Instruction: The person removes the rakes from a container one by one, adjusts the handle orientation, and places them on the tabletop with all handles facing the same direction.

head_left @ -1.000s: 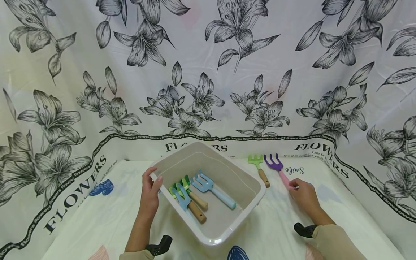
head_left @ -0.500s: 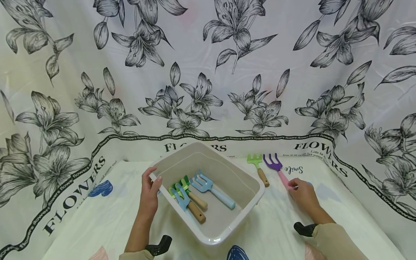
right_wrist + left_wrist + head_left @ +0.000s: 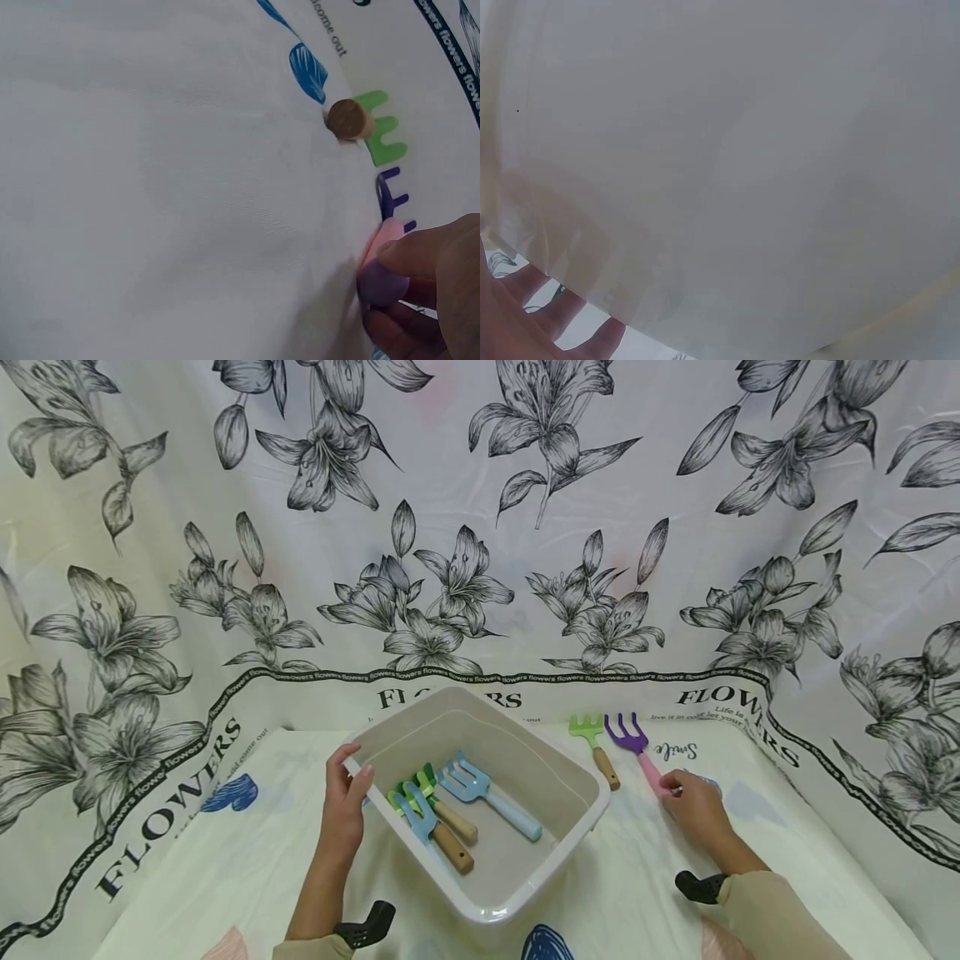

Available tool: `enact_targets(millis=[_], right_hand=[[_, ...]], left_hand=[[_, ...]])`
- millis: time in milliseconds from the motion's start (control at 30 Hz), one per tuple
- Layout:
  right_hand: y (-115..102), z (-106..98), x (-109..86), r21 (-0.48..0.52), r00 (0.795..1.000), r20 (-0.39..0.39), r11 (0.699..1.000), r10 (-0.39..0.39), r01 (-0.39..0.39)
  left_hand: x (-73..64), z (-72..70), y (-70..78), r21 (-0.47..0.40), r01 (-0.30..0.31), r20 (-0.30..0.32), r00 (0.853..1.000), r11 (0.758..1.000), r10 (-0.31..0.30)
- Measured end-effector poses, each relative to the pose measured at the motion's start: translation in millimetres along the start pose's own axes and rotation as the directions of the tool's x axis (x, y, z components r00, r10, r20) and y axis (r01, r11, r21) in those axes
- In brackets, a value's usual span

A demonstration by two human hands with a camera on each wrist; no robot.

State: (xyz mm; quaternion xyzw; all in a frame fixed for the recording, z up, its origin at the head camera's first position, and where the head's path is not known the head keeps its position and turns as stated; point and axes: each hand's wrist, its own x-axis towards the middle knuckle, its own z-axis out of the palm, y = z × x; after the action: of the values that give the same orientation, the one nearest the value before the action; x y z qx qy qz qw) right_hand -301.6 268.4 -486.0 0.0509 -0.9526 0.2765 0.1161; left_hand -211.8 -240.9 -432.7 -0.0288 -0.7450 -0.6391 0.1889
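Observation:
My left hand [image 3: 345,806] grips the left rim of a beige plastic basin [image 3: 517,893], thumb over the edge. The basin is tilted, its inside facing me, and its wall fills most of the left wrist view. Inside lie a light blue hand fork [image 3: 513,814], a blue fork with a wooden handle [image 3: 452,847], and green tools [image 3: 426,781] that partly overlap. To the right, my right hand [image 3: 697,810] pinches the pink handle of a purple hand fork [image 3: 628,737] on the cloth. The handle's purple end [image 3: 382,283] shows between thumb and fingers in the right wrist view.
A green fork with a wooden handle [image 3: 604,767] lies between the basin and the purple fork. Pale printed cloth [image 3: 225,868] covers the surface. Behind it hangs a white curtain [image 3: 517,635] with black flower prints.

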Motion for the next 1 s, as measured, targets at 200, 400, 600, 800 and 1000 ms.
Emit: enact_targets(millis=[200,400,600,800,1000], right_hand=[[-15.3,-17.2,15.8,0.014,0.982,0.161,0.995,0.098,-0.102],[-42.9,-36.3,36.1,0.045,0.988,0.14,0.997,0.058,-0.064],[-78.5,-49.5,51.2,0.11,0.994,0.111,0.994,-0.001,-0.011],[-117.9,-58.1,62.1,0.169,0.993,0.112,0.985,-0.03,0.011],[-167.9,-64.1,76.3,0.239,0.99,0.111,0.969,-0.093,0.064]], left_hand=[[1.2,-0.2,-2.6,0.004,0.004,-0.003,1.0,1.0,-0.004],[1.0,-0.5,-3.2,0.008,0.004,-0.005,1.0,1.0,-0.004],[0.7,-0.2,-2.2,0.008,-0.004,-0.001,1.0,1.0,0.004],[-0.2,1.8,-1.9,0.012,0.004,0.0,1.0,1.0,-0.004],[1.1,1.8,-1.3,0.037,0.008,-0.021,1.0,0.999,-0.007]])
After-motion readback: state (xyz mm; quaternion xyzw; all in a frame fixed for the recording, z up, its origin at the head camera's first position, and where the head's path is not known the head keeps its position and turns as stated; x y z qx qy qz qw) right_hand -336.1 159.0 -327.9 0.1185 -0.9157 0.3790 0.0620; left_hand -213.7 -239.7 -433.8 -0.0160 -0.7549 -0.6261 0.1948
